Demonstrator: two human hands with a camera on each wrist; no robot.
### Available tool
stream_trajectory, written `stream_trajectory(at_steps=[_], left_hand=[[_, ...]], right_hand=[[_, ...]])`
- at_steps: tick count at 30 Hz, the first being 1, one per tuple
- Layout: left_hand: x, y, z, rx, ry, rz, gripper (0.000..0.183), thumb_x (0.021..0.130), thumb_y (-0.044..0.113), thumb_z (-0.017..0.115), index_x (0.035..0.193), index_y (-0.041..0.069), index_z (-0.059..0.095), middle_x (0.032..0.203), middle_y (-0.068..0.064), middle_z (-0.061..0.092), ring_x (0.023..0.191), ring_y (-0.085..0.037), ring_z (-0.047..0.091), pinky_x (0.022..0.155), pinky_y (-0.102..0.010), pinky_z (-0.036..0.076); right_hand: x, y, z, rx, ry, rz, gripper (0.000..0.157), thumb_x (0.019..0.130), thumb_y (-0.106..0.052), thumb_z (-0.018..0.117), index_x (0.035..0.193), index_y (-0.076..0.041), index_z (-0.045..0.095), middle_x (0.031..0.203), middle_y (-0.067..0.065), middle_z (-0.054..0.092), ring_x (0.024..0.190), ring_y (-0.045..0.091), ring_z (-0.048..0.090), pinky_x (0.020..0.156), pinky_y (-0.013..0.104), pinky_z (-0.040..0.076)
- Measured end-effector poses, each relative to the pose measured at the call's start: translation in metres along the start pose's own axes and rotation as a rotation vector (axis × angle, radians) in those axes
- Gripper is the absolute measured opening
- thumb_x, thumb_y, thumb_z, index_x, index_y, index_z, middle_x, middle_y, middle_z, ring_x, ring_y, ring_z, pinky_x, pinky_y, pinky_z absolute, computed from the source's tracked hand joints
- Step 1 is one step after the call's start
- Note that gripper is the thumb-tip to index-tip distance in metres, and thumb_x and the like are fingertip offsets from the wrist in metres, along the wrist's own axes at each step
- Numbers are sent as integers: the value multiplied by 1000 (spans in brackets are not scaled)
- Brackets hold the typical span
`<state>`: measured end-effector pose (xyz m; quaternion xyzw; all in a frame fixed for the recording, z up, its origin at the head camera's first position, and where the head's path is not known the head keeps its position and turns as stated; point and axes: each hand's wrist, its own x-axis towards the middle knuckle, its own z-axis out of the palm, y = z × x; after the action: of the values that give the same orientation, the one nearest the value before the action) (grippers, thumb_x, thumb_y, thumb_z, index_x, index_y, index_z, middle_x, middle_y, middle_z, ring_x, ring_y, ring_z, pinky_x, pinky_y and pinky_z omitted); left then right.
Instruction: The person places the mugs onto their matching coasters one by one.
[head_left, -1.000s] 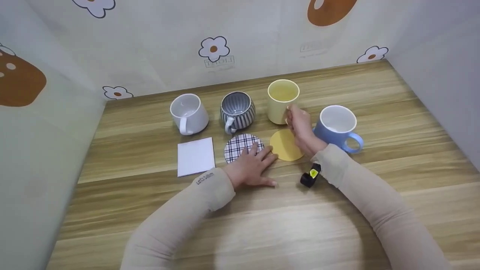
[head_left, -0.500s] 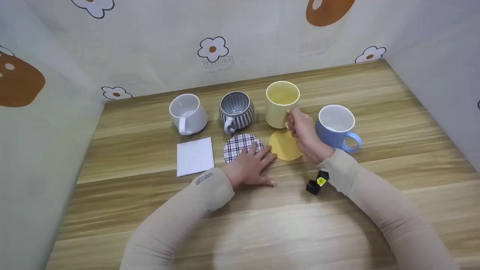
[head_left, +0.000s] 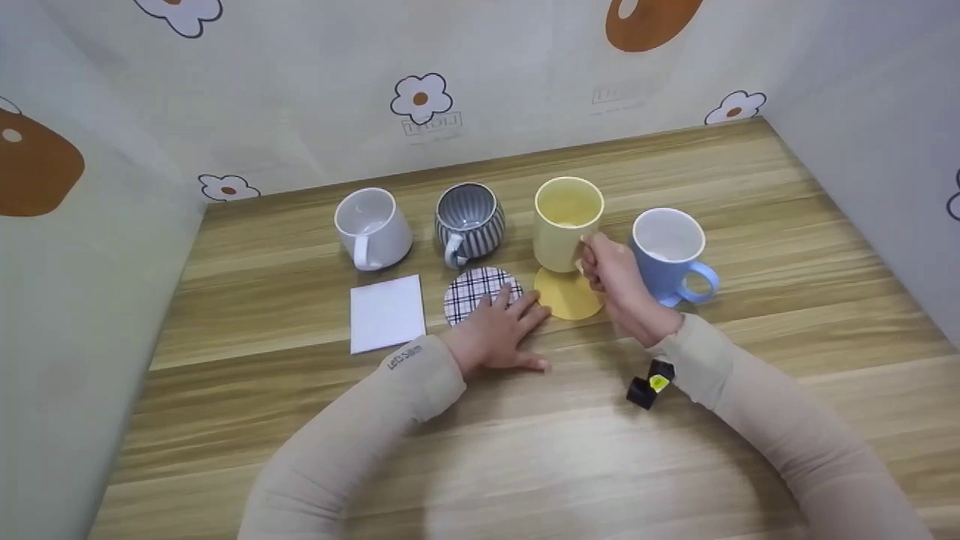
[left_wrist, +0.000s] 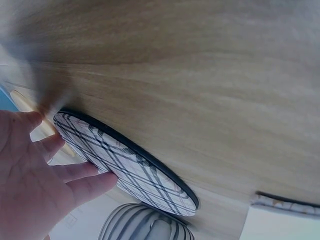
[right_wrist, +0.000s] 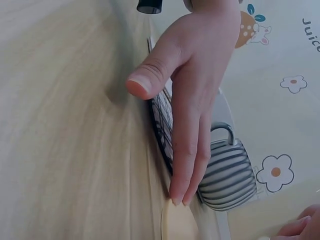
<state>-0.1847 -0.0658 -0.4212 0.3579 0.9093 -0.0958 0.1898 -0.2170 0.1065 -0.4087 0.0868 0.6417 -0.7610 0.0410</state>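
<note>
Gap left of yellow mug (head_left: 559, 238); blue mug (head_left: 658, 271) obstructs right.

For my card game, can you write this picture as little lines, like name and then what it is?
Mugs, left to right: white mug, striped mug, yellow mug, blue mug
Coasters in plain view: white square coaster, plaid coaster, yellow coaster
Left grip: fingers spread, reaching the yellow coaster's edge
Right grip: holds the yellow mug
Yellow mug's place: above the yellow coaster's back edge; touching unclear
Table: wood-patterned

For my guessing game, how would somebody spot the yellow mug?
Look toward the far side of the wooden table. Between the striped mug and the blue mug, the right hand holds the yellow mug. Unlike them, it's yellow inside and out.
</note>
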Motion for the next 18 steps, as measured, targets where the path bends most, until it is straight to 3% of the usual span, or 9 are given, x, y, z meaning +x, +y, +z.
stream_trajectory(at_steps=[8, 18], left_hand=[[0, 0, 0, -24, 14, 5, 83, 68, 72, 25, 134, 26, 9, 140, -2, 5, 123, -37, 4, 94, -52, 17], [0, -1, 1, -21, 16, 7, 84, 67, 73, 25, 134, 26, 9, 140, -3, 5, 123, -38, 4, 94, -52, 15]], right_hand=[[-13, -4, -2, -68, 25, 11, 34, 80, -19, 39, 47, -12, 33, 42, -4, 31, 40, 7, 27, 37, 17, 17], [1, 23, -20, -50, -3, 41, 35, 80, -25, 45, 50, -10, 35, 42, -2, 31, 38, 7, 28, 34, 28, 11]])
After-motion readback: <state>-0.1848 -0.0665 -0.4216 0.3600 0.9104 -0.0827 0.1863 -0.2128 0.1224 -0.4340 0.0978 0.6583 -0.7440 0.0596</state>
